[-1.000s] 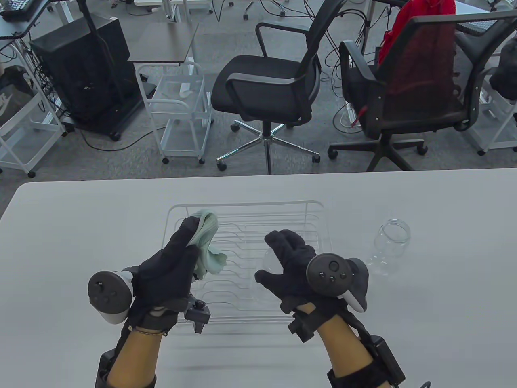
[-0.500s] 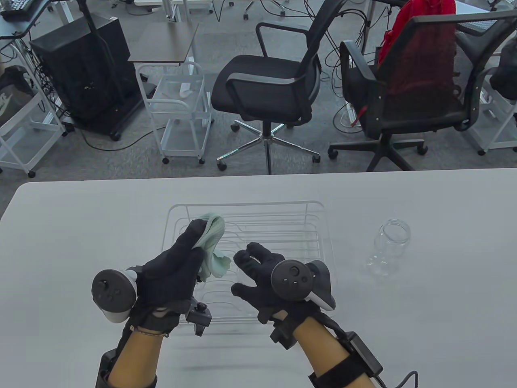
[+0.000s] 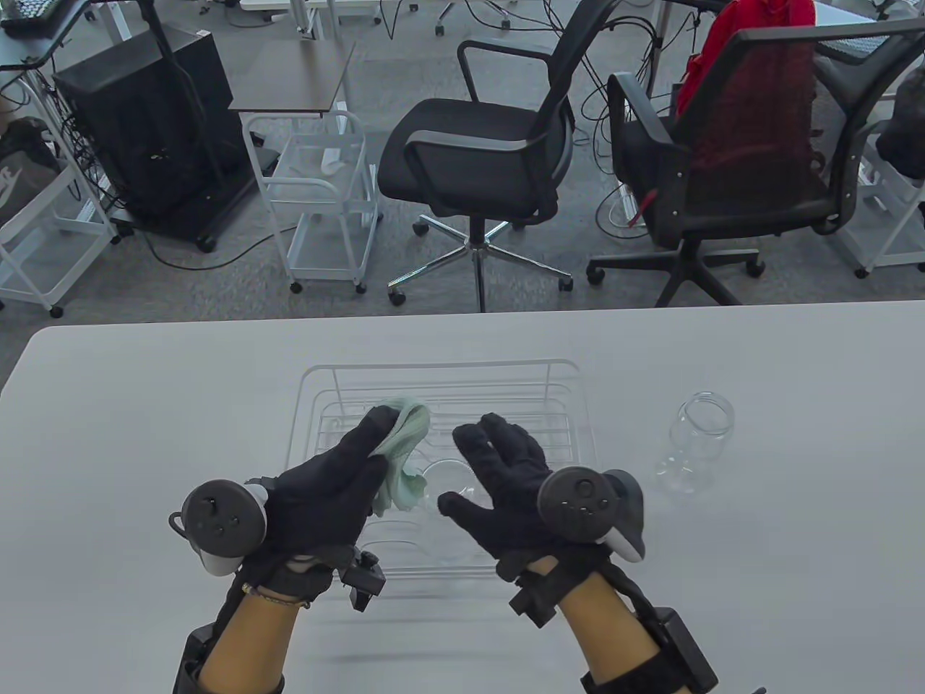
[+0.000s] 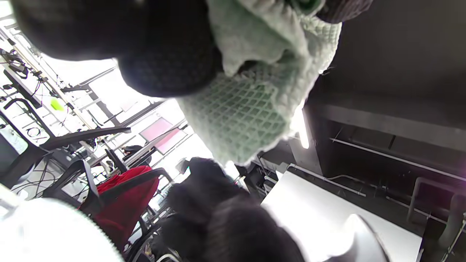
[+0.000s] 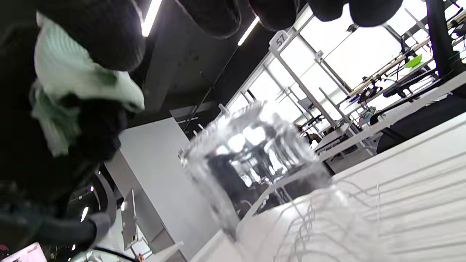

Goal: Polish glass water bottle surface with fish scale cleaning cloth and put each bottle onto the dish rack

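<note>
My left hand [image 3: 340, 481] pinches a pale green fish scale cloth [image 3: 402, 452] over the white wire dish rack [image 3: 433, 367]. The left wrist view shows the cloth [image 4: 247, 109] bunched under my fingers. A clear glass bottle [image 3: 445, 483] stands in the rack between my hands. My right hand [image 3: 502, 473] hovers just right of it with fingers straight and apart, holding nothing. In the right wrist view the bottle [image 5: 251, 156] stands free on the rack wires [image 5: 400, 203], with my fingertips above it. A second glass bottle [image 3: 695, 441] stands on the table to the right of the rack.
The grey table [image 3: 144, 405] carries only the rack and the bottles. Beyond its far edge stand two black office chairs [image 3: 484, 152] and a white wire cart [image 3: 325, 202].
My right hand swung left over the rack, then back right, and the bottle now stands free in the rack. My left hand with the cloth shifted right, toward the bottle.
</note>
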### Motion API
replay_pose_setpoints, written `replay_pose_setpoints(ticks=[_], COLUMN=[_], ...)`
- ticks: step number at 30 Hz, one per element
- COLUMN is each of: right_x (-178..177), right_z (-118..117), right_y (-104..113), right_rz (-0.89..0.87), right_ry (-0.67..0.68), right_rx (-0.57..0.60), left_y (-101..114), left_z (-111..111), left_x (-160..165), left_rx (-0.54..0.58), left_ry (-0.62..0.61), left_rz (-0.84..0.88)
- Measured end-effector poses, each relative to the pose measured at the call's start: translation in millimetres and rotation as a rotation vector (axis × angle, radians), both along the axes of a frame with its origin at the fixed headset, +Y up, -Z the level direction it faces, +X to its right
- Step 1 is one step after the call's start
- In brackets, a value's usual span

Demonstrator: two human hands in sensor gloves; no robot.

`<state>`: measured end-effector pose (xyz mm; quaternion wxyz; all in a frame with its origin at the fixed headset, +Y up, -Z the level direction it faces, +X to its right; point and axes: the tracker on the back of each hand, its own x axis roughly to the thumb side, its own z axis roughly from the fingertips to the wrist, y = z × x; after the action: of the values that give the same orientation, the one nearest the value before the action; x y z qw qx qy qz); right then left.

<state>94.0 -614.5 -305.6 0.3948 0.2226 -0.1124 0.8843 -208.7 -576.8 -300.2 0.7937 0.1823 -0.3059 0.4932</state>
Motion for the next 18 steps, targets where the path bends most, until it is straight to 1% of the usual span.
replay_pose_setpoints(ticks=[2,3,4,5,6,7,8,10,12,14,17,18], right_x=[22.9,34.3,40.9,43.3,46.9,48.0,48.6,48.5,50.3,55.8,83.7,90.8], right_z=[3.6,5.3,5.5,5.2,5.4,6.5,8.0,10.2,10.4,10.5,9.2,8.5], right_y=[4.1,2.0,-3.2,-6.8,-14.1,-20.9,-28.0,-39.9,-43.2,-37.0,-15.6,-12.6], right_rz=[0.032,0.079,0.144,0.19,0.284,0.336,0.362,0.368,0.341,0.294,0.159,0.137], right_ry=[-0.09,-0.176,-0.177,-0.16,-0.126,-0.092,-0.08,-0.066,-0.071,-0.098,-0.294,-0.33], right_rx=[0.018,-0.027,-0.098,-0.135,-0.212,-0.255,-0.253,-0.209,-0.177,-0.153,-0.025,-0.005], left_y=[-2.7,-5.0,-7.4,-8.5,-10.7,-12.4,-13.9,-17.1,-20.4,-22.0,-19.5,-18.3], left_z=[-0.3,-0.3,-0.1,0.1,0.4,0.6,0.8,1.5,1.9,2.2,3.5,4.0], left_x=[2.5,4.6,6.9,8.0,10.9,13.7,16.0,20.0,23.0,24.3,25.8,25.9], left_rx=[-0.004,-0.011,-0.018,-0.02,-0.025,-0.028,-0.03,-0.029,-0.031,-0.04,-0.058,-0.052], left_ry=[0.002,-0.001,-0.004,-0.005,-0.009,-0.015,-0.021,-0.022,-0.025,-0.03,-0.065,-0.065], left_rz=[-0.016,-0.027,-0.038,-0.043,-0.055,-0.071,-0.087,-0.12,-0.152,-0.158,-0.123,-0.12])
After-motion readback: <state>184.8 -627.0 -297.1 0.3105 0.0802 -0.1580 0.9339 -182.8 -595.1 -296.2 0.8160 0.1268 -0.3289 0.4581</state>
